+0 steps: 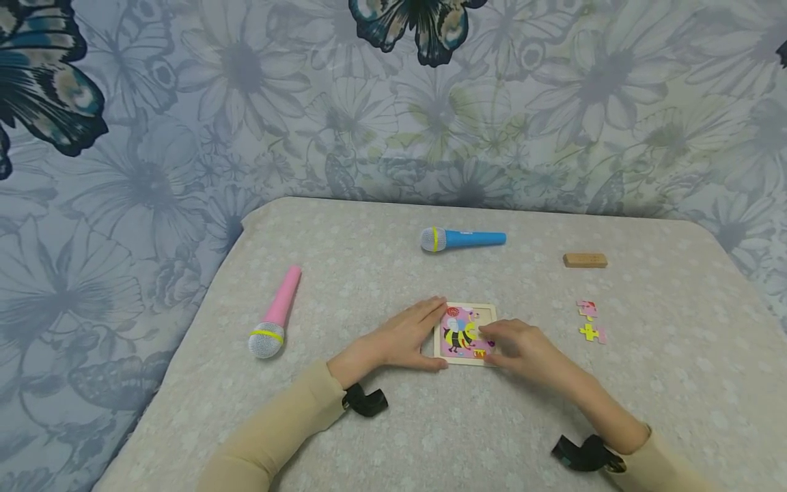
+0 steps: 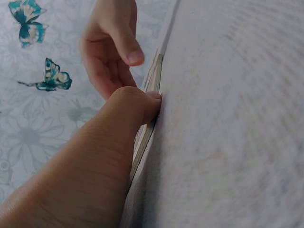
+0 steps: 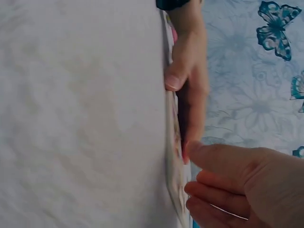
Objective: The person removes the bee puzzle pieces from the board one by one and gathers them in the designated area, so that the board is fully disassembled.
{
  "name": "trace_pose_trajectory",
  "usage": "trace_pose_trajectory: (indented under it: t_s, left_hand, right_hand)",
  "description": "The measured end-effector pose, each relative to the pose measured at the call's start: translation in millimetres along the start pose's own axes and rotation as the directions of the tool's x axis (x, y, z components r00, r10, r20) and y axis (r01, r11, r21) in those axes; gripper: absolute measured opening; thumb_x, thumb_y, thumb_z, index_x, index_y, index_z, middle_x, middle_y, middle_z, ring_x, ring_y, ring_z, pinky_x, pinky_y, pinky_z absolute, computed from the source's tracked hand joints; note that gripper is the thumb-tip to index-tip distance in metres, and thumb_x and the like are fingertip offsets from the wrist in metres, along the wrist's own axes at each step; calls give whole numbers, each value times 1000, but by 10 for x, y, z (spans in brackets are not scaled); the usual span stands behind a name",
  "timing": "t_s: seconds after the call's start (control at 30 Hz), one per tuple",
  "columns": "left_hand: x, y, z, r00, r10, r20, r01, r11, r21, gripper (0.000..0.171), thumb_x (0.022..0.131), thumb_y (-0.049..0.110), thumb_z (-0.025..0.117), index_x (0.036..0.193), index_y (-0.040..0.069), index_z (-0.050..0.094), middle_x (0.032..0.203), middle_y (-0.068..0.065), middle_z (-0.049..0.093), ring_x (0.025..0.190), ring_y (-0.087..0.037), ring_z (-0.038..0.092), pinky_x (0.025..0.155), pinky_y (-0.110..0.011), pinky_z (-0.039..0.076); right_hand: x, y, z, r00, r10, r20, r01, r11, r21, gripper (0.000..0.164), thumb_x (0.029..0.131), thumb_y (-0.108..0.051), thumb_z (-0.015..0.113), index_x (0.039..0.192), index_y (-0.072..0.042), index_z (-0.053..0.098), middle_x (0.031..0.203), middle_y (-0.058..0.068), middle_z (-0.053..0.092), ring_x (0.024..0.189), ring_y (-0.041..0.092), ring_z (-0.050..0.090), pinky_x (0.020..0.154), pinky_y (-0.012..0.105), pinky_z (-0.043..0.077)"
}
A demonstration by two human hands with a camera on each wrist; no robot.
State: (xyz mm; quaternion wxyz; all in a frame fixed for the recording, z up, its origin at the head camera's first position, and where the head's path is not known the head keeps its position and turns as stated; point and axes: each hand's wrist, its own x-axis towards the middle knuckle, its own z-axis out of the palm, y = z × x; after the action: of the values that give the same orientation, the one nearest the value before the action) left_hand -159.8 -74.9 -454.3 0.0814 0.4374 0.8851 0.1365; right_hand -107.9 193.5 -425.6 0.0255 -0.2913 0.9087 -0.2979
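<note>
A small square jigsaw puzzle (image 1: 458,336) lies flat on the table, a bee picture in a pale wooden frame. My left hand (image 1: 408,338) holds the frame at its left side, thumb at the near corner and fingers at the far one. In the left wrist view that thumb (image 2: 149,102) presses on the frame's edge. Over the puzzle's right part is my right hand (image 1: 522,348), its fingertips at the pieces and its thumb apart from them. No piece shows in it. Several loose puzzle pieces (image 1: 589,321), pink and yellow, lie to the right.
A blue toy microphone (image 1: 473,238) lies behind the puzzle, and a pink one (image 1: 283,301) at the left. A small wooden block (image 1: 585,260) is at the back right. The cloth-covered table (image 1: 369,253) ends at a patterned curtain (image 1: 344,137).
</note>
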Motion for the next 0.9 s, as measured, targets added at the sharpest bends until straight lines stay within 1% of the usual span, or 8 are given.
trace_pose_trajectory:
  t_s: [0.17, 0.23, 0.33, 0.5, 0.57, 0.7, 0.9]
  left_hand:
    - [2, 0, 3, 1000, 3, -4, -3, 1000, -2, 101, 82, 66, 54, 149, 0, 18, 156, -13, 14, 142, -21, 10, 113, -32, 12]
    - [3, -4, 2, 1000, 4, -7, -4, 1000, 2, 101, 82, 65, 55, 149, -1, 18, 156, -13, 14, 142, -21, 10, 113, -31, 11]
    - [3, -5, -2, 1000, 5, -8, -4, 1000, 11, 101, 82, 65, 55, 149, -1, 18, 156, -12, 14, 142, -21, 9, 113, -31, 12]
    - [2, -1, -6, 1000, -1, -3, 1, 1000, 15, 101, 82, 65, 56, 149, -1, 18, 156, -11, 13, 142, -20, 9, 113, -31, 12]
    - [1, -2, -4, 1000, -2, -2, 2, 1000, 11, 101, 82, 65, 56, 149, -1, 18, 156, -11, 14, 142, -20, 9, 113, -32, 12]
    - [-2, -1, -1, 1000, 1, -4, -1, 1000, 5, 101, 82, 65, 55, 149, -1, 18, 156, -12, 14, 142, -20, 9, 113, -32, 12]
    - [-8, 3, 1, 1000, 4, -7, -4, 1000, 1, 102, 82, 66, 55, 149, -1, 18, 156, -12, 14, 142, -20, 9, 113, -32, 12]
  right_hand:
    - [10, -16, 89, 1000, 5, -1, -5, 996, -89, 41, 80, -12, 76, 117, 0, 64, 109, 9, 64, 105, 28, 57, 88, 46, 48]
    - [10, -20, 101, 1000, 9, -7, -9, 995, -96, 40, 79, -11, 76, 116, 0, 64, 109, 9, 64, 104, 27, 58, 87, 45, 48]
    - [10, -20, 111, 1000, 4, -28, -7, 996, -84, 39, 79, -10, 76, 115, -1, 64, 109, 7, 64, 103, 25, 58, 87, 44, 49]
    - [13, -3, 139, 997, -19, -71, 17, 999, -35, 40, 78, -7, 77, 115, -3, 62, 111, 5, 62, 103, 22, 58, 87, 42, 49]
    - [17, 1, 147, 997, -16, -77, 15, 1000, -17, 41, 77, -6, 77, 115, -3, 62, 112, 5, 61, 103, 19, 58, 87, 41, 49]
    - [17, 5, 147, 998, 0, -69, 0, 1000, -4, 43, 77, -7, 78, 116, -3, 62, 112, 4, 61, 102, 17, 58, 85, 39, 50]
    - [27, 20, 138, 999, -12, -43, 12, 1000, -16, 44, 77, -9, 78, 117, -2, 63, 110, 5, 61, 100, 19, 59, 86, 41, 50]
